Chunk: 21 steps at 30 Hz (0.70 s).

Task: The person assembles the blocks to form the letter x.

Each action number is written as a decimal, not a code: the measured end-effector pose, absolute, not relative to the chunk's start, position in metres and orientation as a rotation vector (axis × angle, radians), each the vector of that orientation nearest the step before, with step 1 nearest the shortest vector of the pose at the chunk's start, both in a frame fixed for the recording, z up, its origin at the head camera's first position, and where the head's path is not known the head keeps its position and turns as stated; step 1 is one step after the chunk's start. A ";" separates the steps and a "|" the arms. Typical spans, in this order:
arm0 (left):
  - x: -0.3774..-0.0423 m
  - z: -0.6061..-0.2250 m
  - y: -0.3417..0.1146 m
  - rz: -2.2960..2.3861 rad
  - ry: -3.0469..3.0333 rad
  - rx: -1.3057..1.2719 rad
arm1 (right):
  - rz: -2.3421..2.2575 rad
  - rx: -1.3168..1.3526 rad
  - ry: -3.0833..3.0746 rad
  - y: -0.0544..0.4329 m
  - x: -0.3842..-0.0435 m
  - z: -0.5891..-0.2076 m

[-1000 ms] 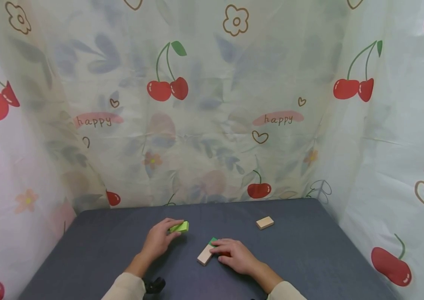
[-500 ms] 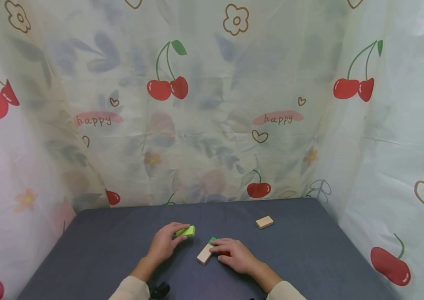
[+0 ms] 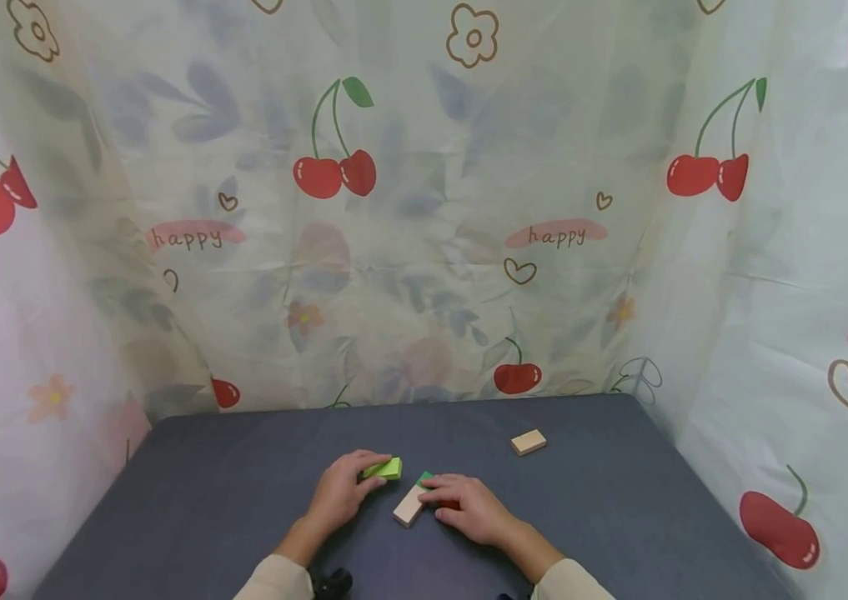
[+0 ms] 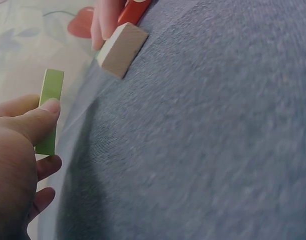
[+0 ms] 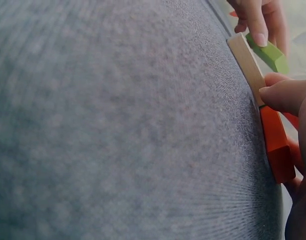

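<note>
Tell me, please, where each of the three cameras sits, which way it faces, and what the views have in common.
Head: worn high, looking forward and down at the grey table and cherry curtain; both forearms, left hand and right hand show.
Left wrist: low by the left hand, facing across the cloth; its fingers pinch the light green block.
Right wrist: low by the right hand, facing the wooden block and orange block.
Shared: all three views show the light green block and the wooden block.

Head camera looks down at table [image 3: 206, 500]; wrist cameras skim it closely.
</note>
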<state>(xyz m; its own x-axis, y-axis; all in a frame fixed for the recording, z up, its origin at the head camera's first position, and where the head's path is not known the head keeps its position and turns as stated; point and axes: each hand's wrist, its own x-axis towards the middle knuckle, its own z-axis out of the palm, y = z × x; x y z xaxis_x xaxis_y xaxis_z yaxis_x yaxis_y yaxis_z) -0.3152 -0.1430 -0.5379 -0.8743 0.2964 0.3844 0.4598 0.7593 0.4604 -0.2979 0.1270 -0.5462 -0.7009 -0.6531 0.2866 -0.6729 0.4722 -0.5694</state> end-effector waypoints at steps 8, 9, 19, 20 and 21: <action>-0.315 -0.541 -0.135 -0.797 -2.695 -0.608 | 1.073 1.187 -2.700 0.127 -0.298 -0.546; -0.315 -0.541 -0.134 -0.793 -2.696 -0.612 | 1.074 1.185 -2.701 0.127 -0.298 -0.547; -0.319 -0.545 -0.125 -0.735 -2.723 -0.620 | 1.059 1.175 -2.696 0.127 -0.297 -0.547; -0.319 -0.546 -0.124 -0.719 -2.725 -0.620 | 1.063 1.173 -2.696 0.127 -0.297 -0.547; -0.319 -0.546 -0.124 -0.705 -2.725 -0.620 | 1.062 1.174 -2.695 0.127 -0.297 -0.547</action>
<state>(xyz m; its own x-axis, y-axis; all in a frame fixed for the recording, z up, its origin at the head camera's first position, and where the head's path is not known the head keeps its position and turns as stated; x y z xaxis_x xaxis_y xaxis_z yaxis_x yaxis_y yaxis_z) -0.3191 -0.1238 -0.5462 -0.8756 0.3373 0.3457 0.4626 0.7915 0.3995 -0.2972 0.1270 -0.5470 -0.7177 -0.6422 0.2693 -0.6531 0.4867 -0.5801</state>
